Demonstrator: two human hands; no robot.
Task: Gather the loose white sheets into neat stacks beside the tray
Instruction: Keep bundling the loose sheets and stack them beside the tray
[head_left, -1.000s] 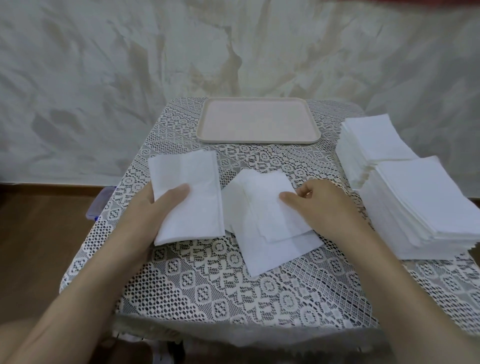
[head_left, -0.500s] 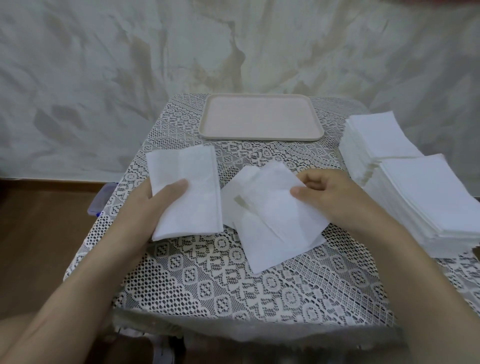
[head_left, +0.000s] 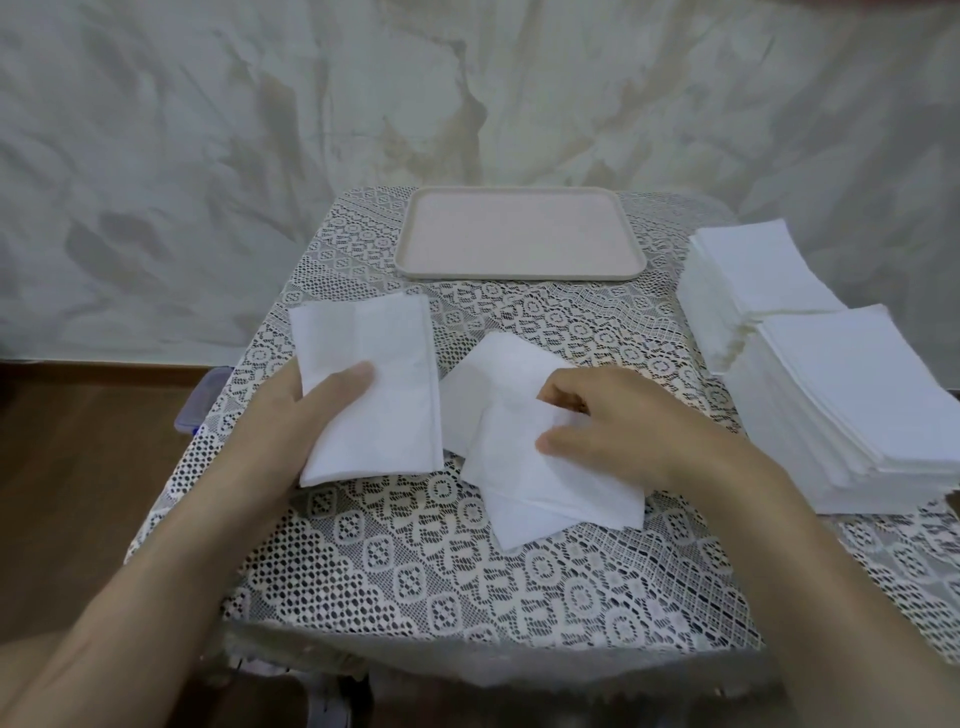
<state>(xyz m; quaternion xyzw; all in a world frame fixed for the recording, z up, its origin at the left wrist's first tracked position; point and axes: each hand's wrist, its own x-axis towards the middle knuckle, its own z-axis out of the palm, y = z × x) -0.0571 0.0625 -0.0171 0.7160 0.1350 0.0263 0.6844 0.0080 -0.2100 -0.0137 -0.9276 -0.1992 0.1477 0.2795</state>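
Note:
A pale pink tray (head_left: 522, 270) lies at the far middle of the table. My left hand (head_left: 291, 415) holds a small white pile of sheets (head_left: 384, 364) at its left edge, thumb on top. A few loose white sheets (head_left: 524, 483) lie overlapped and skewed in the middle of the table. My right hand (head_left: 613, 431) rests on them, its fingers curled and pinching the top sheet. Two tall stacks of white sheets stand at the right, a far stack (head_left: 753, 275) and a near stack (head_left: 857, 400).
A lace cloth (head_left: 415, 571) covers the small table. A blue-lidded plastic box (head_left: 200, 400) shows below the table's left edge, over brown floor. A mottled wall stands close behind the tray.
My right hand has slid left and toward me over the loose sheets, dragging the top sheet with it. My left hand keeps its hold on the small pile.

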